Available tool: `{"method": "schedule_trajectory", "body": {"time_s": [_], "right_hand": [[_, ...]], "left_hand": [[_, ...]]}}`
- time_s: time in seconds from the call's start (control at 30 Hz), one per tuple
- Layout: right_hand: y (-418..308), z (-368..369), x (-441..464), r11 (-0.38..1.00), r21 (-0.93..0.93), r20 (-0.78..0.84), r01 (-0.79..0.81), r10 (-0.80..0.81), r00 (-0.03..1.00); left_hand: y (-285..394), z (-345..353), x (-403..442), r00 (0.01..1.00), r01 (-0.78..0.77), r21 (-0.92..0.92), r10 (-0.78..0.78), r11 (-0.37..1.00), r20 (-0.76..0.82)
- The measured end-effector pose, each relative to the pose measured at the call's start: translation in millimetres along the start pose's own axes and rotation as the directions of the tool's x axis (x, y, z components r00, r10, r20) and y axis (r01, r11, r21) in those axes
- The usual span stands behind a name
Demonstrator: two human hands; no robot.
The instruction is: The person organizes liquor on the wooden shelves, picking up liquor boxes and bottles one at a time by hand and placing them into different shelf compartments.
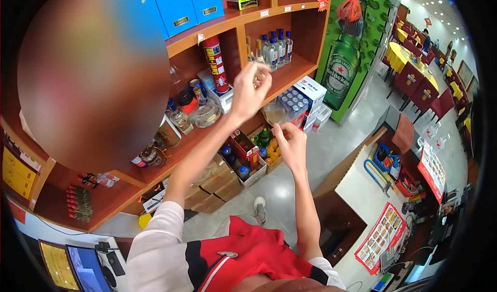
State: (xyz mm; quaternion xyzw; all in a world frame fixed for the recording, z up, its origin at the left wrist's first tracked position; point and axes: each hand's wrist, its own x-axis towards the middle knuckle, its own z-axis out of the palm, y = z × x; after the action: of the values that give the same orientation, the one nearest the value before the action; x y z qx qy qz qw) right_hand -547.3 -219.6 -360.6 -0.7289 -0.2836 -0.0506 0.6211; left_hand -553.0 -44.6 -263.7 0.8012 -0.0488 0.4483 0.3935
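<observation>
Left hand [249, 91], grip too blurred to tell, hovers near blue-capped clear glass bottles [281, 51]; right hand [293, 143] pinches what may be transparent plastic film [273, 114].

"Heineken" reads in white letters on the big green bottle picture [339, 79], on the green panel [328, 50] beyond and to the right of both grips, left [251, 91] and right [291, 141]; bold yellow lettering runs down the red canister [215, 64] just left of the left grip (its words cannot be made out); the blue boxes [176, 4], farther off and to the left of that grip, carry small print, too fine to read; so do the white shelf tags [264, 13] beyond it; on the desk [357, 186], to the right of the right grip, the printed sheet [380, 238] shows rows of tiny, illegible text.
</observation>
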Motion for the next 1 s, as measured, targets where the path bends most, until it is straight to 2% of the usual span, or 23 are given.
{"method": "schedule_trajectory", "body": {"time_s": [0.1,0.13,0.2,0.27,0.3,0.4,0.43,0.47,0.53,0.57,0.7,0.73,0.77,0.83,0.9,0.93,1.0], "right_hand": [[3.8,7.9,36.2,0.998,-0.009,0.058,0.061,-0.061,0.996],[5.7,12.5,49.5,0.996,-0.030,0.091,0.085,-0.082,0.993],[12.7,26.9,74.2,0.994,-0.006,0.130,0.109,-0.107,0.986],[13.5,38.3,101.5,0.991,0.016,0.224,0.135,-0.135,0.965],[12.1,42.2,114.5,0.988,0.022,0.253,0.152,-0.153,0.955],[17.1,59.0,147.7,0.964,0.146,0.262,0.224,-0.256,0.931],[10.4,56.7,155.2,0.980,0.096,0.333,0.173,-0.195,0.923],[12.2,60.4,161.3,0.974,0.140,0.329,0.177,-0.214,0.920],[22.5,71.4,175.3,0.955,0.228,0.331,0.191,-0.261,0.907],[24.8,74.1,182.5,0.961,0.236,0.384,0.146,-0.230,0.894],[36.1,95.1,208.9,0.905,0.366,0.409,0.216,-0.365,0.836],[39.2,99.2,212.7,0.902,0.403,0.459,0.154,-0.345,0.819],[39.9,103.2,216.4,0.899,0.429,0.508,0.089,-0.321,0.799],[39.9,106.6,223.4,0.892,0.446,0.583,0.070,-0.349,0.734],[41.9,110.5,226.9,0.874,0.486,0.640,0.016,-0.368,0.675],[44.5,112.9,227.5,0.866,0.501,0.655,0.012,-0.388,0.649],[56.3,122.6,223.2,0.835,0.551,0.669,-0.011,-0.434,0.603]], "left_hand": [[-8.6,-20.5,61.3,0.990,-0.069,0.131,0.084,0.989,-0.115],[-7.1,-32.0,83.3,0.984,-0.044,0.148,0.068,0.988,-0.163],[-10.9,-54.2,133.5,0.900,-0.224,0.357,0.333,0.907,-0.280],[-9.8,-76.0,178.1,0.808,-0.275,0.526,0.490,0.805,-0.327],[-3.1,-86.4,192.8,0.832,-0.209,0.575,0.453,0.791,-0.321],[2.6,-101.9,216.7,0.810,-0.145,0.585,0.435,0.798,-0.394],[0.8,-103.8,222.4,0.769,-0.164,0.666,0.517,0.728,-0.375],[0.5,-106.5,229.1,0.725,-0.178,0.746,0.598,0.642,-0.341],[-10.4,-107.6,236.4,0.739,-0.112,0.835,0.607,0.538,-0.292],[-16.7,-108.0,239.7,0.752,-0.089,0.857,0.598,0.508,-0.277],[-38.2,-114.7,228.6,0.756,-0.059,0.922,0.621,0.382,-0.209],[-36.0,-114.6,215.8,0.765,0.020,0.942,0.601,0.336,-0.231],[-29.2,-109.8,202.7,0.777,0.035,0.949,0.589,0.315,-0.224],[-21.2,-108.0,171.4,0.797,0.098,0.958,0.556,0.268,-0.237],[-22.9,-103.1,143.1,0.729,0.061,0.980,0.663,0.188,-0.172],[-20.2,-101.2,121.7,0.765,0.092,0.975,0.612,0.204,-0.200],[-17.4,-95.3,76.4,0.765,0.133,0.962,0.592,0.239,-0.253]]}}
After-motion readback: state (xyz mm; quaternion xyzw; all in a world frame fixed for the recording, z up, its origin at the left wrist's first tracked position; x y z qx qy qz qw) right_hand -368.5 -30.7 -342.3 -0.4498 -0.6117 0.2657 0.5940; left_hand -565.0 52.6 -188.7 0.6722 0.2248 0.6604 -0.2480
